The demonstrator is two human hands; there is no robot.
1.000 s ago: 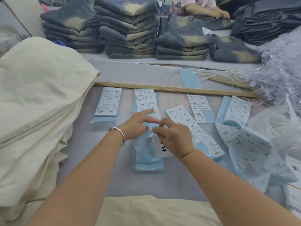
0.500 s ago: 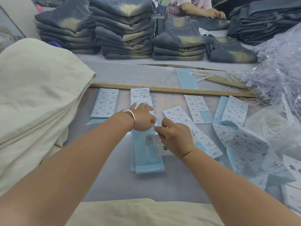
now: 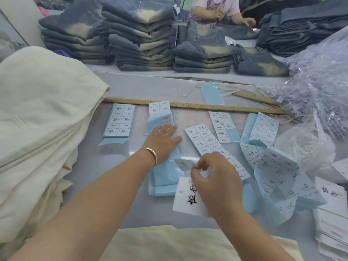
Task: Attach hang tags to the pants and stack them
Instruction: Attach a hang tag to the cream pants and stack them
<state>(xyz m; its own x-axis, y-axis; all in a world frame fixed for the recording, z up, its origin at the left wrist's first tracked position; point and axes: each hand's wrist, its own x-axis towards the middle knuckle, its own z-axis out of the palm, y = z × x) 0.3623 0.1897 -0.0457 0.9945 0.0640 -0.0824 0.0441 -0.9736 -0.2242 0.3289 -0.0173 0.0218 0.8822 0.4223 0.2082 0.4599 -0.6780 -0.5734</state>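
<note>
My right hand (image 3: 216, 178) has just peeled a small sticker (image 3: 183, 164) off the blue sheet (image 3: 165, 178); its grip pinches it above the white tag (image 3: 188, 200). My left hand (image 3: 163, 140), spread flat, holds the sheet down. The pants (image 3: 169, 243) wait at the table's near edge, so sticking comes next.

Cream pants stack (image 3: 43, 117), pale blue sticker sheets (image 3: 165, 178), white hang tag (image 3: 185, 198) with black characters, blue-tan faded jeans (image 3: 143, 34)

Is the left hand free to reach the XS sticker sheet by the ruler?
Probably yes. The left hand lies flat on blue backing paper, holding nothing, and bare table separates it from the XS sticker sheet.
</note>
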